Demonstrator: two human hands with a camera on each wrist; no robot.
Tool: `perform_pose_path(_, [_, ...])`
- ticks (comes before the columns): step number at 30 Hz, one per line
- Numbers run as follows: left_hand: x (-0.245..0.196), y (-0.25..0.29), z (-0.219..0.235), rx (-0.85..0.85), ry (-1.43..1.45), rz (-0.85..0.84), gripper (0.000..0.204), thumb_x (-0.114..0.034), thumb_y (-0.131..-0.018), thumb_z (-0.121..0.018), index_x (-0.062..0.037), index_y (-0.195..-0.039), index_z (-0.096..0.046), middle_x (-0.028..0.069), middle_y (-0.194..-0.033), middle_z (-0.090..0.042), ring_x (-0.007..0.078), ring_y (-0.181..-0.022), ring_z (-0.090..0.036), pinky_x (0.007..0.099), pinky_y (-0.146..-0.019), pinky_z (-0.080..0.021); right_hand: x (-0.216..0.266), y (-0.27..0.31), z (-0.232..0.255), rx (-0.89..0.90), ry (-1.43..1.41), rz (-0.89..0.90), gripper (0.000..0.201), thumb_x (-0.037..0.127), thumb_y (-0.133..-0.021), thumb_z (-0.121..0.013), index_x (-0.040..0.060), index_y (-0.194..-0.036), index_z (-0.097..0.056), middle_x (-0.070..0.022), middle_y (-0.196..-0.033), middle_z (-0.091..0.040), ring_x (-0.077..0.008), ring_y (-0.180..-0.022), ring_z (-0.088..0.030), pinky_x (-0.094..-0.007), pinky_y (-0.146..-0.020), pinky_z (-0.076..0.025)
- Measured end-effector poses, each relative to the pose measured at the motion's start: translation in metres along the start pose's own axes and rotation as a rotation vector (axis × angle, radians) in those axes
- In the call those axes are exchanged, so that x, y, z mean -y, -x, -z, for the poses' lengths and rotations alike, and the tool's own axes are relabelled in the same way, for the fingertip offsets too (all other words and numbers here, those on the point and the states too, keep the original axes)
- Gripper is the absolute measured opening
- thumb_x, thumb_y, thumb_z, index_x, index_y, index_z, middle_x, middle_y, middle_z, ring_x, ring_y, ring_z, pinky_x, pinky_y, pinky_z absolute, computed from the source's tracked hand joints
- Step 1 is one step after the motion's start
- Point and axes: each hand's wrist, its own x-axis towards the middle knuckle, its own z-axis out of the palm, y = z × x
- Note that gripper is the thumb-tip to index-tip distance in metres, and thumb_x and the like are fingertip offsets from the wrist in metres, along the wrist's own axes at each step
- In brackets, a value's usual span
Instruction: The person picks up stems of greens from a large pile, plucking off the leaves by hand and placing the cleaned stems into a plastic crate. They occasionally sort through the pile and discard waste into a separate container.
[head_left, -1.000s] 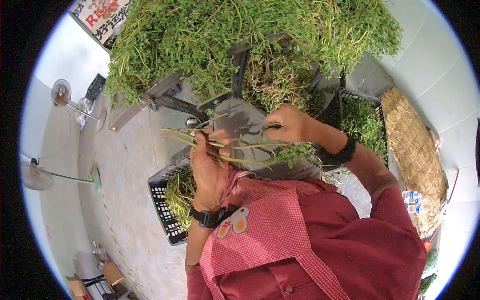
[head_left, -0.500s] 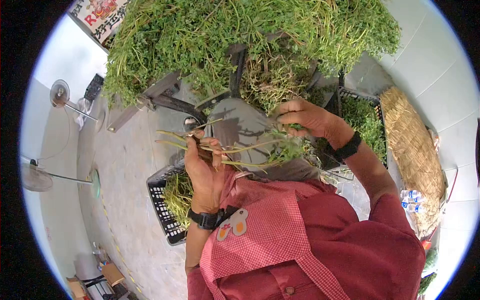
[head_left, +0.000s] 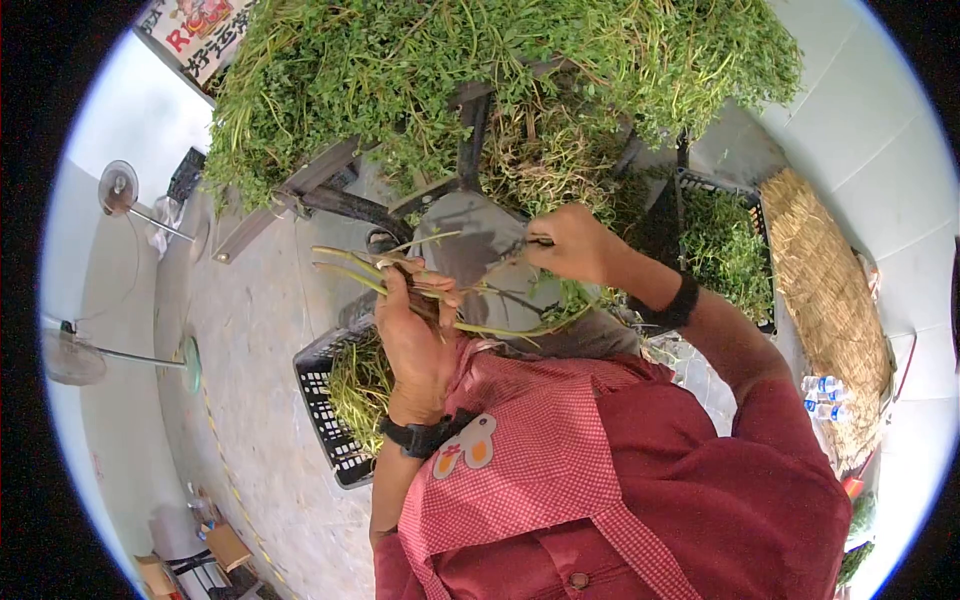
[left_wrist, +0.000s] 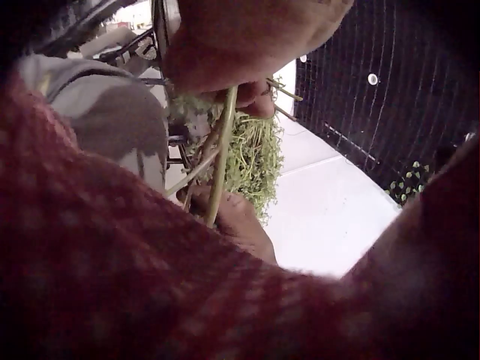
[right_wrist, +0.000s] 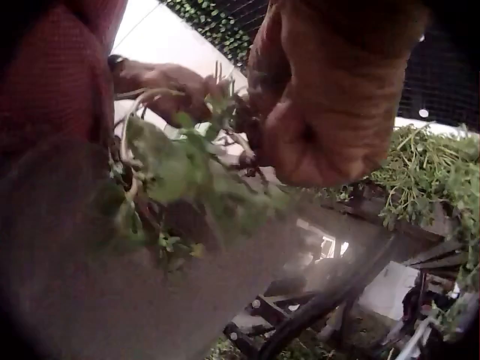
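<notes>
My left hand (head_left: 412,335) grips several long green stems (head_left: 350,270), their bare ends jutting out past the thumb to the left. The leafy ends (head_left: 575,300) trail right, over the lap. My right hand (head_left: 580,245) is curled into a loose fist above those ends, pinching a thin plant stem whose far part is blurred. In the right wrist view the right hand (right_wrist: 330,97) hangs close by green leaves (right_wrist: 187,161), with the left hand (right_wrist: 165,86) behind. A thick stem (left_wrist: 220,172) runs down from the left hand (left_wrist: 247,45) in the left wrist view.
A big heap of leafy greens (head_left: 480,60) covers the table in front. Black crates of greens stand at the left (head_left: 318,400) and right (head_left: 770,260). A rolled straw mat (head_left: 825,320) leans at right; standing fans (head_left: 118,188) are at far left.
My right hand opened somewhat near the leaves, then curled again and moved slightly up and left. The left hand keeps the stems, with its fingers shifting a little.
</notes>
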Motion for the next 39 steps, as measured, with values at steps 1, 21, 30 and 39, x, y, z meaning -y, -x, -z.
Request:
perform_pose_path(1, [0.0, 0.0, 0.0, 0.008, -0.017, -0.001, 0.032, -0.034, -0.096, -0.038, -0.0039, -0.095, -0.049, 0.0078, -0.067, -0.056, 0.0138, -0.049, -0.046, 0.0211, -0.039, -0.033, -0.002, -0.004, -0.004, -0.125, 0.08, -0.078, 0.029, 0.025, -0.072, -0.058, -0.004, -0.068, -0.058, -0.0225, -0.067, -0.056, -0.0373, -0.064, -0.057, -0.045, -0.057, -0.045])
perform_pose_path(21, [-0.006, 0.0, 0.004, -0.023, 0.147, -0.014, 0.028, -0.035, -0.095, -0.04, -0.0086, -0.097, -0.049, 0.006, -0.073, -0.054, 0.0082, -0.052, -0.045, 0.0163, -0.038, -0.034, -0.014, 0.026, 0.005, 0.207, -0.374, 0.016, 0.031, 0.028, -0.078, -0.065, -0.0015, -0.088, -0.064, -0.0143, -0.069, -0.061, -0.0139, -0.062, -0.055, -0.0299, -0.058, -0.043])
perform_pose_path(30, [-0.006, 0.0, 0.0, -0.061, 0.136, -0.032, 0.028, -0.036, -0.095, -0.041, -0.0092, -0.093, -0.05, 0.0029, -0.069, -0.051, 0.008, -0.053, -0.046, 0.0153, -0.039, -0.031, -0.003, 0.03, 0.012, 0.221, -0.353, -0.093, 0.034, 0.028, -0.076, -0.064, -0.0043, -0.084, -0.062, -0.0192, -0.066, -0.057, -0.0198, -0.059, -0.055, -0.0338, -0.056, -0.043])
perform_pose_path(39, [0.0, -0.005, 0.011, -0.084, 0.054, -0.018, 0.033, -0.036, -0.096, -0.037, -0.0063, -0.093, -0.051, 0.0077, -0.065, -0.055, 0.0125, -0.046, -0.045, 0.0217, -0.039, -0.035, -0.016, 0.017, 0.002, -0.025, -0.155, 0.0, 0.026, 0.023, -0.08, -0.061, -0.0028, -0.081, -0.059, -0.0099, -0.056, -0.049, -0.0129, -0.05, -0.048, -0.0303, -0.048, -0.04])
